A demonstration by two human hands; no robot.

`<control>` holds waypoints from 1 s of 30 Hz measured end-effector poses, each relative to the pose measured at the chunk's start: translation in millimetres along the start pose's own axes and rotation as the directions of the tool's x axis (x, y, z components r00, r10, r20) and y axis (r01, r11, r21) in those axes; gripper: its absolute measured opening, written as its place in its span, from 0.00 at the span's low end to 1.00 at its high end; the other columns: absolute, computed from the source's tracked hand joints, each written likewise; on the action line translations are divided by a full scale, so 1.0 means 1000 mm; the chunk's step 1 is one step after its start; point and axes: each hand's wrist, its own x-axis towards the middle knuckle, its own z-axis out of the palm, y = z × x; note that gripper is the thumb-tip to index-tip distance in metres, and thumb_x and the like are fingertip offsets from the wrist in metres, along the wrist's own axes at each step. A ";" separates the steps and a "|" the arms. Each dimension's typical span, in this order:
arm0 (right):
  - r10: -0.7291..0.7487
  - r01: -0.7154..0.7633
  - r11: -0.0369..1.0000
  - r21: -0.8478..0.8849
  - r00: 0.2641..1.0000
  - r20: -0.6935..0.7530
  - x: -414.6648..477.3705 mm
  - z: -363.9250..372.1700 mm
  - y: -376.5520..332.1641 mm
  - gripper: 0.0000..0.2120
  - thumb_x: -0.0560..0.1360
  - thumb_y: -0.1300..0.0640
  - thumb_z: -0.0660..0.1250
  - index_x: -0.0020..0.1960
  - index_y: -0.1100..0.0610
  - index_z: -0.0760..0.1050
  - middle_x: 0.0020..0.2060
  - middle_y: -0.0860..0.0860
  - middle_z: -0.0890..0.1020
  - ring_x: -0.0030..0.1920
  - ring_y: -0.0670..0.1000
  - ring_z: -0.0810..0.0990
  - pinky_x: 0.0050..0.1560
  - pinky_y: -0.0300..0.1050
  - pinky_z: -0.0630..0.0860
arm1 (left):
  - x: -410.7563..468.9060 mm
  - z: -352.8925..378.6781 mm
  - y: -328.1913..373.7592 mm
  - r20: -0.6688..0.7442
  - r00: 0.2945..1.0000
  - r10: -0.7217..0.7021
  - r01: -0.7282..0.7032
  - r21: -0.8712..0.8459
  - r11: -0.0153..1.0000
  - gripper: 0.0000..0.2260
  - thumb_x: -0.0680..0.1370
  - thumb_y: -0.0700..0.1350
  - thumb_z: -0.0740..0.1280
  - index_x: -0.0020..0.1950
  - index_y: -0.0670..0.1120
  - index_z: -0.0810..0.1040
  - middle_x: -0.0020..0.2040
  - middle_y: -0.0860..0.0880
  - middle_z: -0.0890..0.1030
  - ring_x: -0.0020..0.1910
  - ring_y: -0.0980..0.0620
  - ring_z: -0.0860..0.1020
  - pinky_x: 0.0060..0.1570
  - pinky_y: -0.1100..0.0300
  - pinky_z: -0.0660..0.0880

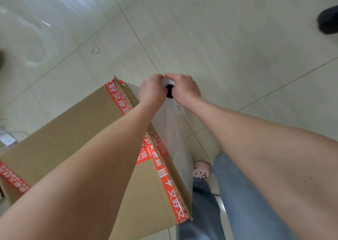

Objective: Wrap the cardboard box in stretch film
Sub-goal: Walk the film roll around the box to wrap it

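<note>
A large brown cardboard box (73, 135) with orange printed tape along its edges stands on the floor at the lower left. Both of my hands grip a roll of stretch film (169, 90) held upright beyond the box's far right corner; I look down into its dark core. My left hand (151, 90) curls round the roll's left side and my right hand (184, 89) round its right side. A clear sheet of film (173, 141) runs from the roll down along the box's right side.
Pale glossy floor tiles (219, 38) spread all around. My jeans-clad legs and a pink shoe (202, 170) stand to the right of the box. A dark shoe (328, 20) of another person shows at the upper right edge. Cables and a socket strip (7, 139) lie at the left edge.
</note>
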 end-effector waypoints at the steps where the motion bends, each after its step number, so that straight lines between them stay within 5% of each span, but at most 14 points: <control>1: -0.034 0.034 0.999 -0.012 0.999 -0.003 0.003 -0.003 -0.003 0.19 0.72 0.61 0.60 0.59 0.45 0.78 0.59 0.53 0.79 0.57 0.58 0.77 0.51 0.47 0.73 | 0.003 -0.003 -0.002 -0.011 1.000 -0.029 0.028 -0.018 0.999 0.09 0.73 0.40 0.64 0.51 0.45 0.79 0.49 0.42 0.81 0.51 0.41 0.78 0.42 0.55 0.71; 5: 0.087 -0.088 0.996 0.006 0.995 0.040 0.011 -0.001 -0.004 0.28 0.73 0.61 0.63 0.72 0.51 0.64 0.68 0.54 0.70 0.66 0.56 0.70 0.61 0.45 0.68 | 0.013 -0.009 -0.012 -0.022 0.996 -0.087 0.086 -0.022 0.996 0.09 0.73 0.39 0.64 0.52 0.43 0.78 0.50 0.41 0.80 0.52 0.40 0.77 0.43 0.55 0.70; 8: 0.325 -0.379 0.884 0.275 0.919 0.222 0.012 0.008 -0.003 0.31 0.72 0.55 0.67 0.73 0.51 0.61 0.64 0.53 0.72 0.59 0.56 0.74 0.50 0.46 0.74 | 0.014 -0.009 -0.007 -0.018 0.999 -0.047 0.047 -0.019 0.999 0.16 0.73 0.40 0.64 0.61 0.46 0.76 0.57 0.42 0.79 0.57 0.42 0.76 0.50 0.54 0.72; 10: 0.346 -0.436 0.825 0.358 0.892 0.291 0.016 0.012 -0.007 0.34 0.72 0.55 0.66 0.75 0.48 0.57 0.61 0.51 0.72 0.52 0.54 0.74 0.41 0.45 0.76 | 0.020 -0.011 -0.005 0.015 1.000 -0.012 0.012 -0.018 1.000 0.23 0.74 0.39 0.64 0.68 0.50 0.71 0.63 0.45 0.76 0.63 0.44 0.74 0.57 0.53 0.73; 12: 0.330 -0.417 0.839 0.350 0.901 0.282 0.022 0.014 -0.009 0.32 0.73 0.57 0.65 0.74 0.49 0.58 0.59 0.51 0.72 0.51 0.54 0.75 0.38 0.46 0.77 | 0.028 -0.015 -0.005 0.091 0.996 0.021 -0.022 0.012 1.000 0.25 0.75 0.38 0.62 0.71 0.53 0.69 0.66 0.46 0.74 0.65 0.45 0.72 0.58 0.52 0.72; 15: 0.303 -0.357 0.886 0.295 0.929 0.213 0.029 0.018 -0.012 0.24 0.72 0.61 0.63 0.68 0.53 0.68 0.56 0.53 0.76 0.52 0.57 0.76 0.47 0.54 0.80 | 0.035 -0.023 -0.005 0.173 0.984 0.036 -0.055 0.106 0.993 0.20 0.75 0.38 0.62 0.65 0.50 0.75 0.62 0.45 0.77 0.60 0.43 0.75 0.52 0.53 0.73; 20: 0.217 -0.249 0.949 0.195 0.961 0.171 0.044 0.014 -0.025 0.26 0.73 0.63 0.62 0.70 0.50 0.69 0.64 0.53 0.75 0.62 0.56 0.75 0.59 0.45 0.72 | 0.043 -0.031 -0.010 0.104 0.995 0.004 -0.022 0.178 0.984 0.15 0.75 0.40 0.65 0.61 0.45 0.78 0.56 0.42 0.79 0.56 0.41 0.78 0.49 0.53 0.74; 25: 0.084 -0.093 0.994 0.057 0.986 0.144 0.060 0.006 -0.036 0.24 0.74 0.62 0.61 0.69 0.50 0.70 0.65 0.54 0.75 0.64 0.57 0.73 0.62 0.46 0.70 | 0.053 -0.038 -0.014 0.045 0.994 -0.099 0.087 0.214 0.973 0.10 0.74 0.42 0.66 0.54 0.42 0.78 0.51 0.42 0.79 0.50 0.40 0.79 0.40 0.56 0.70; 28: 0.185 -0.211 0.963 0.165 0.969 0.161 0.058 0.006 -0.034 0.30 0.74 0.58 0.65 0.75 0.53 0.60 0.70 0.55 0.67 0.67 0.55 0.69 0.63 0.43 0.67 | 0.058 -0.045 -0.015 0.039 0.991 -0.129 0.118 0.206 0.971 0.12 0.74 0.41 0.66 0.57 0.41 0.77 0.53 0.41 0.79 0.52 0.40 0.78 0.42 0.55 0.71; 30: 0.294 -0.370 0.887 0.276 0.914 0.279 0.055 0.006 -0.034 0.34 0.73 0.57 0.67 0.76 0.51 0.56 0.69 0.54 0.67 0.62 0.56 0.72 0.58 0.47 0.74 | 0.059 -0.046 -0.013 0.045 0.991 -0.127 0.117 0.191 0.975 0.14 0.75 0.40 0.66 0.61 0.43 0.77 0.56 0.41 0.79 0.55 0.40 0.78 0.47 0.54 0.74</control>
